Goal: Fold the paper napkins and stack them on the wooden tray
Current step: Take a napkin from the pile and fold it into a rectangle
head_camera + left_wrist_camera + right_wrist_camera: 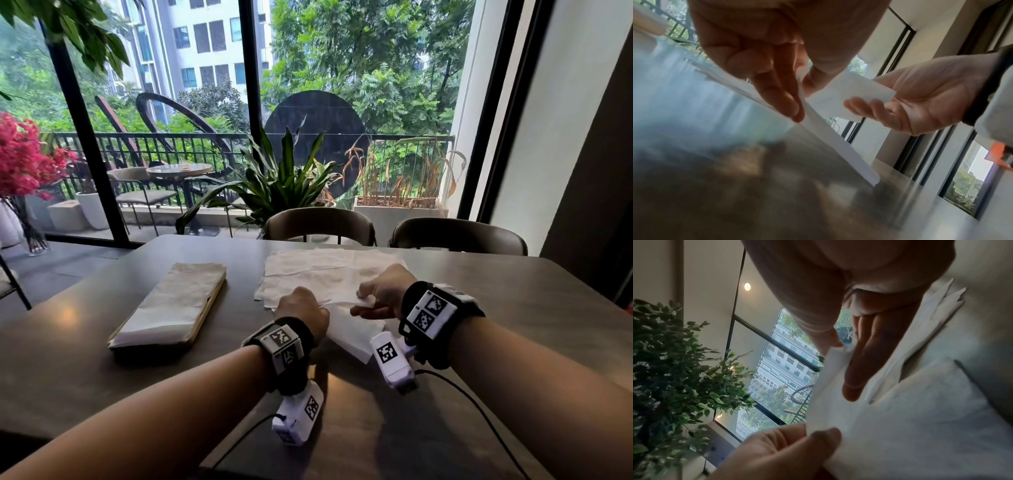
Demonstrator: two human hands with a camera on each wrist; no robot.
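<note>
Left hand (303,310) thumb and fingers (785,97) curled, pinching the near-left edge of the napkin (352,330); right hand (383,291) fingers (863,104) curled round its far-right corner, thumb on top, lifting that corner off the table (513,308). Napkin lies partly on the table, just in front of the loose napkin pile (329,270). Left of that pile, well apart: wooden tray (205,310) carrying folded napkins (171,305). Two chairs (320,221) behind the pile, at the table's far edge.

Wooden tray (205,310) mostly under napkins (171,301)
</note>
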